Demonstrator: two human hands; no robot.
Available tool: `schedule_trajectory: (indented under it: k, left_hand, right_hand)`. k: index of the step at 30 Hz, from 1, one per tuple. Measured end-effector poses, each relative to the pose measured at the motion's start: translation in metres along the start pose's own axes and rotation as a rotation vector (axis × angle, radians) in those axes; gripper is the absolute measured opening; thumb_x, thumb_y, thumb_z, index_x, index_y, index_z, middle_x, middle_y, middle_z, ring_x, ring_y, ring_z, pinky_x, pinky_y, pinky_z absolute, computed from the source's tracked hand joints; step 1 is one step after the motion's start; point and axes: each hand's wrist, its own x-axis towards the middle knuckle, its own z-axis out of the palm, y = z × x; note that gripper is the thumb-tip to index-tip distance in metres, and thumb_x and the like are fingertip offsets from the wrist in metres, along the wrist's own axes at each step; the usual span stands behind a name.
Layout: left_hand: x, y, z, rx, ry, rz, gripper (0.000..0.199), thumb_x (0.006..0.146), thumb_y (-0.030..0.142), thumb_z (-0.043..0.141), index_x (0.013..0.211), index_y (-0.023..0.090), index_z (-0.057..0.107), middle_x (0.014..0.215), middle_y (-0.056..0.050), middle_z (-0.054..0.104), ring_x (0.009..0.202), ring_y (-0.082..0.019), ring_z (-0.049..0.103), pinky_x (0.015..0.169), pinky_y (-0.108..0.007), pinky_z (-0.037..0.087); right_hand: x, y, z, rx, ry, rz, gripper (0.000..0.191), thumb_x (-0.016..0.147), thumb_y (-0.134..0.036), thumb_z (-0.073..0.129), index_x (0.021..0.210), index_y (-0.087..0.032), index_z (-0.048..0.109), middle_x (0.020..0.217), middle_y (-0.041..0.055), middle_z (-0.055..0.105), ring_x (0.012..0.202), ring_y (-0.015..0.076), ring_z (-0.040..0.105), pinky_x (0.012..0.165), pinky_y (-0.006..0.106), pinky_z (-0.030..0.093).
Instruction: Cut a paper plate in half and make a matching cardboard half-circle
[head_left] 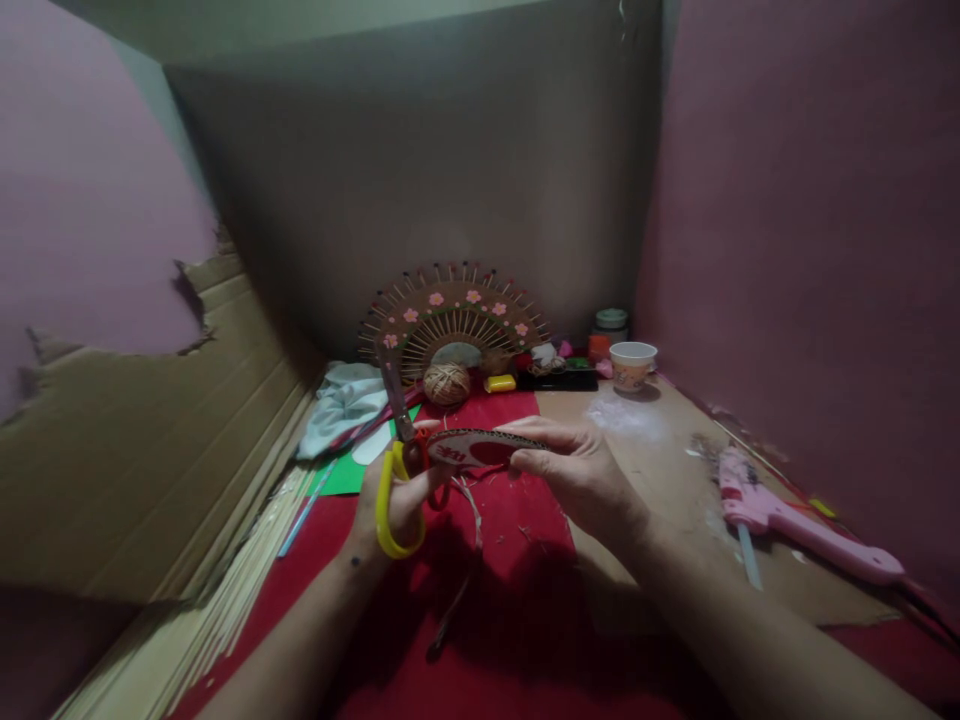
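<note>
My left hand point(390, 505) is closed around a pair of scissors point(395, 500) with yellow and red handles, the blades pointing up and away. Its thumb also reaches the near end of a curved piece of corrugated cardboard point(461, 448) with white and red print. At the other end, my right hand point(577, 470) pinches this piece between thumb and fingers. The cardboard is tilted, its fluted edge facing up. Below it, a strand of twine point(475, 540) trails over the red cloth point(517, 620).
Behind stand a stick-and-cardboard fan point(474, 297) with pink flowers, a twine ball point(447, 383) and a paper cup point(632, 367). A pink glue gun point(810, 530) lies on cardboard at right. Thin sticks point(232, 620) and a pale cloth point(341, 405) lie left. Walls enclose the space.
</note>
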Motion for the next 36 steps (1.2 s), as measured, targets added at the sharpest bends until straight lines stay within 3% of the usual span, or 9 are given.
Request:
schedule_trajectory:
  k: [3, 7, 9, 14, 18, 21, 24, 31, 36]
  left_hand:
    - [-0.002, -0.004, 0.001, -0.06, -0.027, -0.009, 0.033, 0.061, 0.022, 0.071, 0.092, 0.016, 0.062, 0.077, -0.003, 0.066, 0.071, -0.019, 0.06, 0.065, -0.029, 0.049]
    - [-0.005, -0.006, 0.003, -0.18, -0.036, -0.005, 0.035, 0.066, 0.021, 0.067, 0.1, 0.017, 0.058, 0.072, 0.0, 0.06, 0.052, -0.011, 0.054, 0.047, -0.024, 0.046]
    - [-0.007, -0.005, 0.004, -0.206, -0.03, 0.001, 0.039, 0.067, 0.02, 0.066, 0.105, 0.017, 0.055, 0.07, 0.001, 0.056, 0.048, -0.009, 0.052, 0.041, -0.021, 0.043]
    - [-0.007, -0.001, 0.002, -0.198, 0.042, 0.047, 0.044, 0.068, 0.02, 0.067, 0.109, 0.018, 0.051, 0.073, 0.002, 0.056, 0.05, -0.008, 0.053, 0.042, -0.02, 0.045]
    - [-0.008, 0.004, 0.0, -0.195, 0.051, 0.055, 0.045, 0.068, 0.019, 0.066, 0.11, 0.018, 0.05, 0.072, 0.002, 0.056, 0.052, -0.008, 0.053, 0.044, -0.019, 0.046]
    - [-0.01, 0.007, 0.0, -0.191, 0.044, 0.055, 0.045, 0.068, 0.02, 0.066, 0.11, 0.017, 0.05, 0.074, 0.002, 0.055, 0.051, -0.008, 0.052, 0.042, -0.02, 0.045]
    - [-0.012, 0.009, 0.001, -0.19, 0.06, 0.054, 0.044, 0.068, 0.02, 0.066, 0.109, 0.017, 0.051, 0.075, 0.001, 0.056, 0.052, -0.008, 0.051, 0.042, -0.02, 0.045]
    - [-0.016, 0.014, 0.004, -0.168, 0.047, 0.054, 0.04, 0.068, 0.021, 0.066, 0.105, 0.017, 0.052, 0.072, 0.002, 0.056, 0.054, -0.009, 0.052, 0.043, -0.019, 0.044]
    - [-0.021, 0.019, 0.008, -0.13, -0.033, 0.052, 0.031, 0.071, 0.023, 0.064, 0.101, 0.017, 0.055, 0.07, 0.001, 0.055, 0.053, -0.009, 0.05, 0.044, -0.02, 0.044]
  right_hand:
    - [0.004, 0.003, -0.001, 0.137, 0.102, 0.074, 0.015, 0.069, -0.023, 0.066, 0.082, -0.019, 0.07, 0.082, 0.0037, 0.066, 0.072, 0.0146, 0.059, 0.065, 0.029, 0.047]
    - [0.014, 0.014, -0.012, 0.384, 0.401, 0.158, 0.011, 0.062, -0.023, 0.071, 0.071, -0.017, 0.066, 0.066, 0.0004, 0.065, 0.057, 0.011, 0.055, 0.052, 0.023, 0.046]
    - [0.016, 0.02, -0.019, 0.373, 0.419, 0.233, 0.016, 0.058, -0.02, 0.073, 0.071, -0.016, 0.064, 0.069, 0.0011, 0.065, 0.059, 0.012, 0.057, 0.053, 0.024, 0.046]
    - [0.014, 0.03, -0.025, -0.078, 0.235, 0.374, 0.021, 0.051, -0.014, 0.072, 0.07, -0.014, 0.064, 0.064, 0.0012, 0.064, 0.057, 0.0141, 0.058, 0.054, 0.026, 0.046]
    - [0.01, 0.035, -0.018, -0.412, 0.172, 0.29, 0.019, 0.052, -0.012, 0.07, 0.069, -0.016, 0.064, 0.066, 0.0001, 0.064, 0.059, 0.0146, 0.057, 0.057, 0.027, 0.046]
    - [0.009, 0.032, -0.012, -0.416, 0.163, 0.18, 0.023, 0.059, -0.017, 0.068, 0.081, -0.017, 0.063, 0.079, 0.0017, 0.067, 0.074, 0.0164, 0.06, 0.07, 0.029, 0.047]
    - [0.009, 0.025, -0.01, -0.377, 0.165, 0.139, 0.023, 0.059, -0.022, 0.07, 0.08, -0.017, 0.062, 0.077, 0.0013, 0.067, 0.073, 0.0168, 0.06, 0.069, 0.029, 0.047]
    - [0.006, 0.018, -0.009, -0.261, -0.14, 0.433, 0.018, 0.055, -0.017, 0.07, 0.073, -0.015, 0.068, 0.054, -0.0044, 0.058, 0.047, 0.0066, 0.045, 0.045, 0.019, 0.034]
    - [-0.001, 0.017, -0.008, -0.133, -0.164, 0.48, 0.026, 0.068, -0.033, 0.066, 0.085, -0.014, 0.066, 0.056, -0.0013, 0.058, 0.042, 0.0048, 0.043, 0.038, 0.016, 0.028]
